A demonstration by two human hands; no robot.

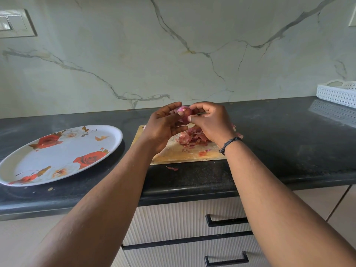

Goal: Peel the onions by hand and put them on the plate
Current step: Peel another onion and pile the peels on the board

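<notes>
Above the wooden cutting board (185,153), much of the red onion (184,113) was hidden between the two hands, so only its upper, rounded part showed, and whether its far side was peeled could not be told. What showed of it was small, pinkish-purple and glossy, held in the air over the board's far edge. The left hand (163,128) cupped it with curled fingers and a thumb laid on its front, while the right hand (210,122) pinched at its right side with thumb and bent fingers; the bit of skin between those fingertips was too small to make out. A black wristband (230,144) circled the right wrist. Under the hands a heap of onion peels (192,138) lay on the board, partly covered by the right hand, and one stray peel (172,168) lay on the black countertop (289,141). A rose-patterned plate (57,157) sat well to the left, and a white perforated tray (337,93) was cut off at the right edge.
</notes>
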